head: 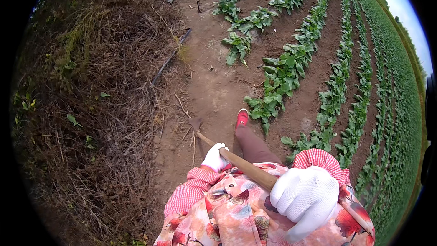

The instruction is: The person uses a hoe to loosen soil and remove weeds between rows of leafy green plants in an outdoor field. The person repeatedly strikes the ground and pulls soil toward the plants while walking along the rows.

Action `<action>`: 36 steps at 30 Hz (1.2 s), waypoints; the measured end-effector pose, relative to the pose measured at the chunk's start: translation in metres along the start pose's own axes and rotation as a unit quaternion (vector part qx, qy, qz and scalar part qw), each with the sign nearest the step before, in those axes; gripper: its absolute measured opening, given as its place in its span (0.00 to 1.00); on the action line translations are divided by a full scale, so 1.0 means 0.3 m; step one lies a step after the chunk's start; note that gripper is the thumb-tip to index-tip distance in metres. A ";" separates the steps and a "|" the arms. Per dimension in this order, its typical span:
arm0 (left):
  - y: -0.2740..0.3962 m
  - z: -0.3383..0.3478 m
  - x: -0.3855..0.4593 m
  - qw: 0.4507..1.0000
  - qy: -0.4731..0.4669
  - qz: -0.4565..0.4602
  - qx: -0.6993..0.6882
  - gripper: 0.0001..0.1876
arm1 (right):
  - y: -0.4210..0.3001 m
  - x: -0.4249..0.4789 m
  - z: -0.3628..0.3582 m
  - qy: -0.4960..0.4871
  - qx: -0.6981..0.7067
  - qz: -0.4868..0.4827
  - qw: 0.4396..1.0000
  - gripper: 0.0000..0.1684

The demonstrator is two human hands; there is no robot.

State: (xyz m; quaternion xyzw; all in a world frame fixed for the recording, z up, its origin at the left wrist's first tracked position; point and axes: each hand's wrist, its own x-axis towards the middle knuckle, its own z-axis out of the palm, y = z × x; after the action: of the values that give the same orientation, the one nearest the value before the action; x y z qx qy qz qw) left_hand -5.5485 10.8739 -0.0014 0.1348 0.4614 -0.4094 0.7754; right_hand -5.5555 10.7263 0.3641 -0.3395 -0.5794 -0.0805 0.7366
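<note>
A long-handled hoe with a wooden handle [251, 171] slants across the front of my body. My left hand [215, 157], in a white knit glove, is closed around the handle nearer its metal head [195, 123]. The gloved right hand [305, 194] grips the handle's upper end, close to the camera. The hoe's head is over the dirt path at the left, near some dry stalks; whether it touches the soil cannot be told. One red shoe [242, 118] shows on the path beside leafy plants.
A bare dirt path [215, 85] runs ahead. Dry brush [102, 109] covers the left side, with a dark pipe or stick [170, 57] at its edge. Rows of leafy green crops [283, 71] begin right of the path, stretching away to the right.
</note>
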 end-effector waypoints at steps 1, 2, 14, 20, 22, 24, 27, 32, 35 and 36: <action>0.006 0.022 0.023 1.000 -0.008 -0.008 0.003 0.06 | 0.006 0.012 -0.054 -0.014 0.011 -0.006 1.000 0.15; 0.011 0.046 0.046 1.000 -0.016 -0.014 0.006 0.05 | 0.013 0.023 -0.107 -0.028 0.024 -0.011 0.999 0.15; 0.249 0.477 0.214 0.490 -0.031 0.191 0.850 0.08 | -0.041 -0.082 -0.816 0.107 0.024 0.094 0.990 0.10; 0.342 0.713 0.351 0.480 0.001 0.194 0.856 0.11 | -0.097 -0.034 -1.122 0.163 -0.024 0.156 0.974 0.08; 0.324 0.843 0.334 0.372 0.000 0.213 0.904 0.12 | -0.116 -0.039 -1.215 0.170 -0.042 0.173 0.969 0.08; 0.361 0.938 0.419 0.321 -0.043 0.173 0.930 0.12 | -0.153 -0.024 -1.274 0.182 -0.080 0.187 0.962 0.07; 0.402 1.001 0.559 0.147 -0.032 0.207 0.967 0.13 | -0.183 -0.011 -1.348 0.171 -0.102 0.190 0.961 0.07; 0.482 1.309 0.568 0.049 -0.043 0.200 0.978 0.09 | -0.236 -0.001 -1.469 0.159 -0.137 0.194 0.958 0.06; 0.608 1.344 0.649 0.050 -0.090 0.257 0.961 0.11 | -0.265 0.012 -1.527 0.144 -0.145 0.186 0.961 0.06; 0.622 1.436 0.639 0.068 -0.081 0.256 0.961 0.12 | -0.267 0.013 -1.554 0.141 -0.152 0.185 0.961 0.06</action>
State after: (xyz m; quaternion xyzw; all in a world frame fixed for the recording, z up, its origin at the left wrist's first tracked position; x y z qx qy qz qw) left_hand -5.1003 10.6403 0.0405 0.8391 -0.4597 -0.2831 0.0657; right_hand -5.2230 10.3902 0.3545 -0.5338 -0.3774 -0.0770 0.7528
